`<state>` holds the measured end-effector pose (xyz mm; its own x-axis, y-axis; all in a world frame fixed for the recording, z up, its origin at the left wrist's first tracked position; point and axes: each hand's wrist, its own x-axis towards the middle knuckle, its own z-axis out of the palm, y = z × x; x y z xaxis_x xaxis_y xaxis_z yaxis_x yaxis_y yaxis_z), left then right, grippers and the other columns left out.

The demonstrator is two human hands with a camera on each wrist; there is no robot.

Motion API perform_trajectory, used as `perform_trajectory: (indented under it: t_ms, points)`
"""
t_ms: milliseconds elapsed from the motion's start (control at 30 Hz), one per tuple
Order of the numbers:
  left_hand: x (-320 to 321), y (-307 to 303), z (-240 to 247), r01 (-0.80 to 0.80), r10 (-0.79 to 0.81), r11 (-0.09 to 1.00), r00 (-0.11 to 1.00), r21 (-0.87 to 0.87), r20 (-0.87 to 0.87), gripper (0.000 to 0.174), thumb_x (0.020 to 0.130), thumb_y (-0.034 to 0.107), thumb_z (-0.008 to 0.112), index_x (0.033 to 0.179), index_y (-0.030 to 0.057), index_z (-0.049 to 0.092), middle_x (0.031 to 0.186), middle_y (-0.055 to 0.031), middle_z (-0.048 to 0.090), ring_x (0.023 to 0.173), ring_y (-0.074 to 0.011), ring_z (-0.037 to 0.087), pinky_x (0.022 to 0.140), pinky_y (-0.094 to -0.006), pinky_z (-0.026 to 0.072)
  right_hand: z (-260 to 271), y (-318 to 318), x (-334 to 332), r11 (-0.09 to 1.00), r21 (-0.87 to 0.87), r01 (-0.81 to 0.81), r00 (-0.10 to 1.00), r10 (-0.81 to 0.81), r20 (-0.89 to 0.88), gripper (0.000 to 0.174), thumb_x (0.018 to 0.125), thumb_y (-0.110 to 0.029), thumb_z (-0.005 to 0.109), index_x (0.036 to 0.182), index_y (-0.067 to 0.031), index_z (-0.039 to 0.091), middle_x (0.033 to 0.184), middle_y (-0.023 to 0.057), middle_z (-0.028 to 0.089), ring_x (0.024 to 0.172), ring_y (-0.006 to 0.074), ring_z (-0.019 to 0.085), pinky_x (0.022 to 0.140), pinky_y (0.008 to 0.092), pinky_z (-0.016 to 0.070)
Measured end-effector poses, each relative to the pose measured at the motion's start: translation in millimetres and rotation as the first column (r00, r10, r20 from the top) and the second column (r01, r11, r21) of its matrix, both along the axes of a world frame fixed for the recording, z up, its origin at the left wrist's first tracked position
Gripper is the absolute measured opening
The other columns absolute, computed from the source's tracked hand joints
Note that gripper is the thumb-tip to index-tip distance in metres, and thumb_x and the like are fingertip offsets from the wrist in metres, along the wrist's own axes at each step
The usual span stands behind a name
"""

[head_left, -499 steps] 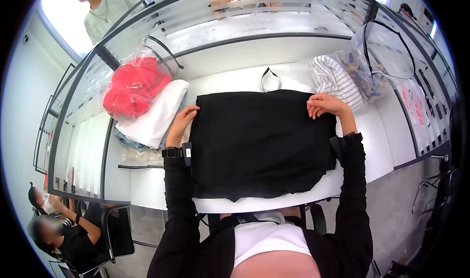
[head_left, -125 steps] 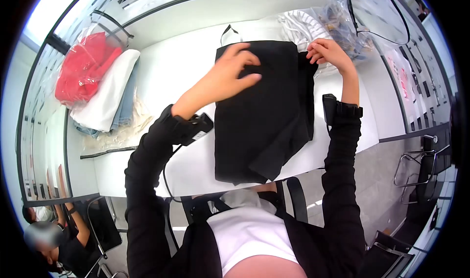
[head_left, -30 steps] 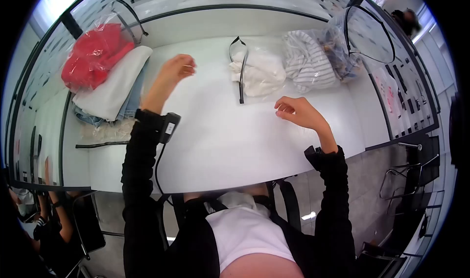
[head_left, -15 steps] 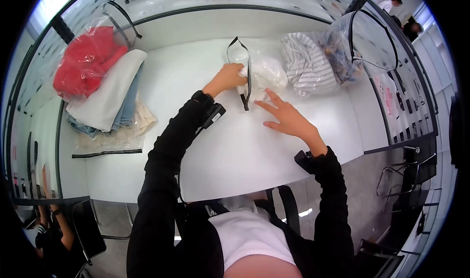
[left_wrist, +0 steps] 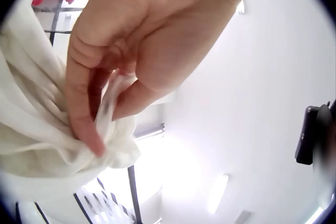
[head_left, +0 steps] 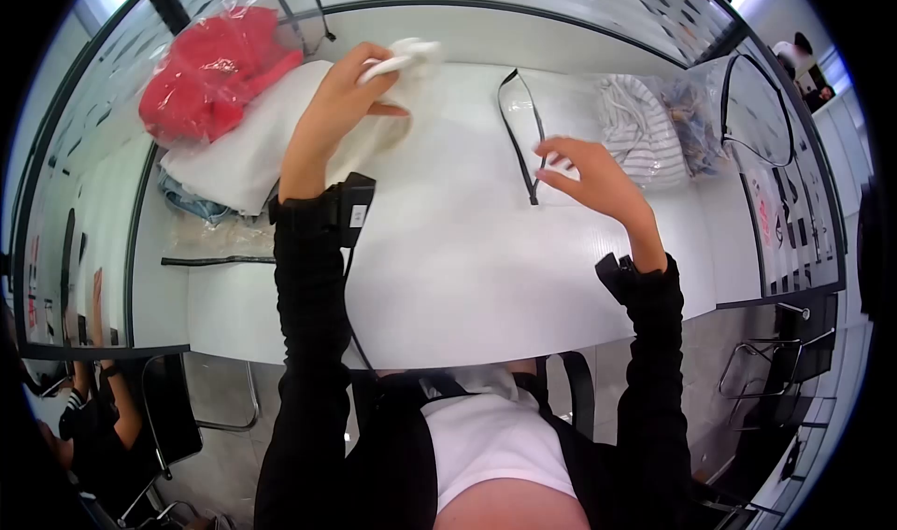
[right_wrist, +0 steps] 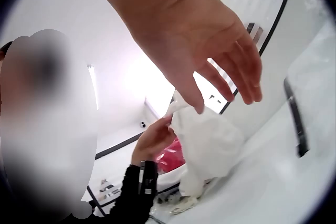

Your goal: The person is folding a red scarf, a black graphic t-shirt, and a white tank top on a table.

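My left hand point(head_left: 338, 105) holds up a cream-white cloth point(head_left: 411, 63) near the back left of the table; in the left wrist view the fingers and thumb of the left hand point(left_wrist: 142, 40) pinch the bunched cloth point(left_wrist: 37, 119). Over the table on the right, the right hand point(head_left: 598, 180) hovers with loosely bent fingers beside a clear bag point(head_left: 561, 110) with a black strip. The right wrist view shows the right hand point(right_wrist: 205, 45) holding nothing, the hanging cloth point(right_wrist: 205, 140) beyond it.
A bagged red garment point(head_left: 220, 72) lies on folded white cloth point(head_left: 238, 161) and denim at the left. Striped cloth point(head_left: 640, 133) in plastic and another bag point(head_left: 696, 124) stand at the back right. Framed partitions enclose the white table point(head_left: 458, 278).
The left hand has drawn the cream-white cloth from the middle bag and carried it left. The bag lies flatter, and the black garment seen earlier is off the table. The right hand's fingers have bent.
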<state>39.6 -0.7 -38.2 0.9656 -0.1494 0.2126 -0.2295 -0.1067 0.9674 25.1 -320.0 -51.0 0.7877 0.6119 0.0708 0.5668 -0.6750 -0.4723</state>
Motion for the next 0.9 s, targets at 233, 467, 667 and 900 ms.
perform_trajectory:
  t_ms: [233,467,667,900]
  points:
    - [-12.6,-25.6,13.6,0.229,-0.229,0.973,0.973,0.001,0.025,0.014,0.088,0.013,0.051,0.098,0.0033,0.053,0.083,0.0008,0.054,0.080,-0.0058,0.053,0.072,-0.0217,0.0475,-7.2,78.7,9.8,0.964,0.253,0.085,0.979,-0.033,-0.203,0.060,0.075,-0.028,0.069,0.125,-0.0071,0.042,0.116,0.0124,0.053,0.094,0.0232,0.058,0.074,0.0304,0.0487]
    - [-23.2,-2.4,23.4,0.061,-0.035,0.979,0.990,-0.197,0.133,0.015,0.088,0.013,0.052,0.101,0.0049,0.054,0.087,-0.0014,0.059,0.081,-0.0080,0.058,0.075,-0.0222,0.0469,-54.5,77.1,24.8,0.999,0.054,-0.001,0.998,0.004,-0.067,0.070,0.067,-0.029,0.072,0.127,-0.0081,0.041,0.119,0.0156,0.046,0.105,0.0297,0.050,0.087,0.0351,0.0425]
    - [-30.3,-4.7,31.2,-0.009,0.031,0.989,0.988,-0.147,0.149,0.017,0.089,0.015,0.051,0.101,0.0031,0.053,0.087,-0.0067,0.062,0.077,-0.0125,0.062,0.073,-0.0242,0.0510,-24.6,76.1,9.0,0.963,0.255,-0.087,0.996,0.076,0.054,0.052,0.075,-0.022,0.067,0.120,-0.0073,0.047,0.117,0.0109,0.049,0.101,0.0257,0.052,0.085,0.0342,0.0428]
    - [-28.4,-28.6,28.6,0.072,-0.061,0.996,0.985,-0.061,0.162,0.016,0.088,0.017,0.054,0.093,0.0022,0.056,0.086,-0.0022,0.059,0.079,-0.0072,0.055,0.075,-0.0234,0.0498,-29.6,92.9,-10.4,0.928,0.348,-0.130,0.991,0.130,0.024,0.048,0.077,-0.038,0.064,0.104,0.0004,0.053,0.091,0.0137,0.059,0.082,0.0279,0.058,0.069,0.0360,0.0462]
